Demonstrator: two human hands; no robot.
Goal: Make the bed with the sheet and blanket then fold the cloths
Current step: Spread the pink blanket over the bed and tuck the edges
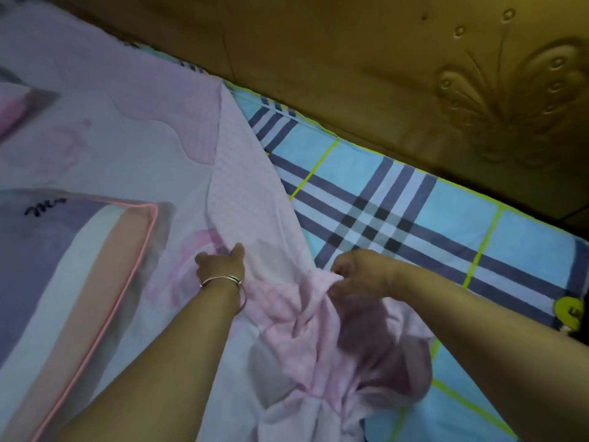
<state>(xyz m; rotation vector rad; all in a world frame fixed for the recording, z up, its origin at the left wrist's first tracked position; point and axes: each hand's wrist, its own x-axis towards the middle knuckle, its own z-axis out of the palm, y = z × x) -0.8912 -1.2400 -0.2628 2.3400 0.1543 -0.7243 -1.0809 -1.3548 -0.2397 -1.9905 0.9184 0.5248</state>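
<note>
Both hands on the pink blanket, its edge folded back over the plaid sheet.

We see the left hand, bangles at the wrist, lying on the pink blanket with the thumb spread; its fingers are hidden by the hand's own back, so we cannot tell whether they grip the cloth. The right hand has its fingers curled, pinching a bunched fold of the blanket just beside the left hand. Beyond and under the right hand lies the blue plaid sheet, reaching to a carved wooden headboard. A striped pillow lies left of the left hand, cut off by the frame edge. Motion blur softens the blanket's print and the fingertips.
</note>
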